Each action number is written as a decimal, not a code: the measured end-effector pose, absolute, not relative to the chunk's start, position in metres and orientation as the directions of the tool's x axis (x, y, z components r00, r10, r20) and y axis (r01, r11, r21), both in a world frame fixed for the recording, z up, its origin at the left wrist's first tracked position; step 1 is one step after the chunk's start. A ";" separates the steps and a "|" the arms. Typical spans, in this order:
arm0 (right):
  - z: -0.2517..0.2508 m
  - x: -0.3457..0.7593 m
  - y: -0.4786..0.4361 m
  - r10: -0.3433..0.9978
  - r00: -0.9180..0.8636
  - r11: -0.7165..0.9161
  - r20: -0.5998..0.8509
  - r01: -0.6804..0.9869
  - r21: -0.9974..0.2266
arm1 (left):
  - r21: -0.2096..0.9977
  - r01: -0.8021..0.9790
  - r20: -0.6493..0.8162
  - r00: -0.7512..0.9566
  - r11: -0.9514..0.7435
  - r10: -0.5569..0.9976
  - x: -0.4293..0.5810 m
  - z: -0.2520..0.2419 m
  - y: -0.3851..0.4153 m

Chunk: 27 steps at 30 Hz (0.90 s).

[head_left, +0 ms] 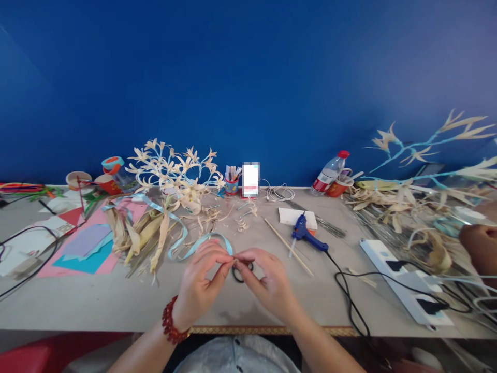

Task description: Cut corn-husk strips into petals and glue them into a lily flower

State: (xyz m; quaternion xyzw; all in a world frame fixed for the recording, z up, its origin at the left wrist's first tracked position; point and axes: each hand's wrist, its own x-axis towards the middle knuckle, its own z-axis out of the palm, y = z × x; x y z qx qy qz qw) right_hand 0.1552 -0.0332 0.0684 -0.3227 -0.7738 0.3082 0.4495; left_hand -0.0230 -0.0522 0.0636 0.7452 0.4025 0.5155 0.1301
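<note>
from here i see the grey table [135,308] bearing pink paper [48,268] overlapped by dried husks [158,242] to the left, light-blue ribbon [193,248] mid-table, and a thin stick [291,248] and white power strip [399,280] to the right. i spot a bottle [329,174] far right.

On the bench [128,305], taking the hands [200,274] as the clock's centre, the pen cup [232,187] stands at twelve, a flower cluster [174,173] at eleven, paper sheets [87,241] at nine beyond the husks [147,230], the glue gun [301,228] at two, and the power strip [406,287] at three o'clock.
</note>
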 end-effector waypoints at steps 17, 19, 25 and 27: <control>0.059 0.158 -0.034 0.839 -0.326 0.517 0.435 0.232 -0.824 | 0.741 0.382 0.574 0.067 -0.553 0.816 -0.022 0.063 -0.054; 0.060 0.159 -0.034 0.852 -0.334 0.488 0.402 0.231 -0.842 | 0.765 0.367 0.553 0.048 -0.530 0.832 -0.023 0.061 -0.054; 0.065 0.161 -0.034 0.833 -0.357 0.510 0.422 0.204 -0.835 | 0.776 0.382 0.531 0.034 -0.502 0.846 -0.022 0.058 -0.052; 0.068 0.160 -0.034 0.813 -0.368 0.536 0.450 0.173 -0.826 | 0.766 0.402 0.532 0.045 -0.502 0.846 -0.021 0.059 -0.052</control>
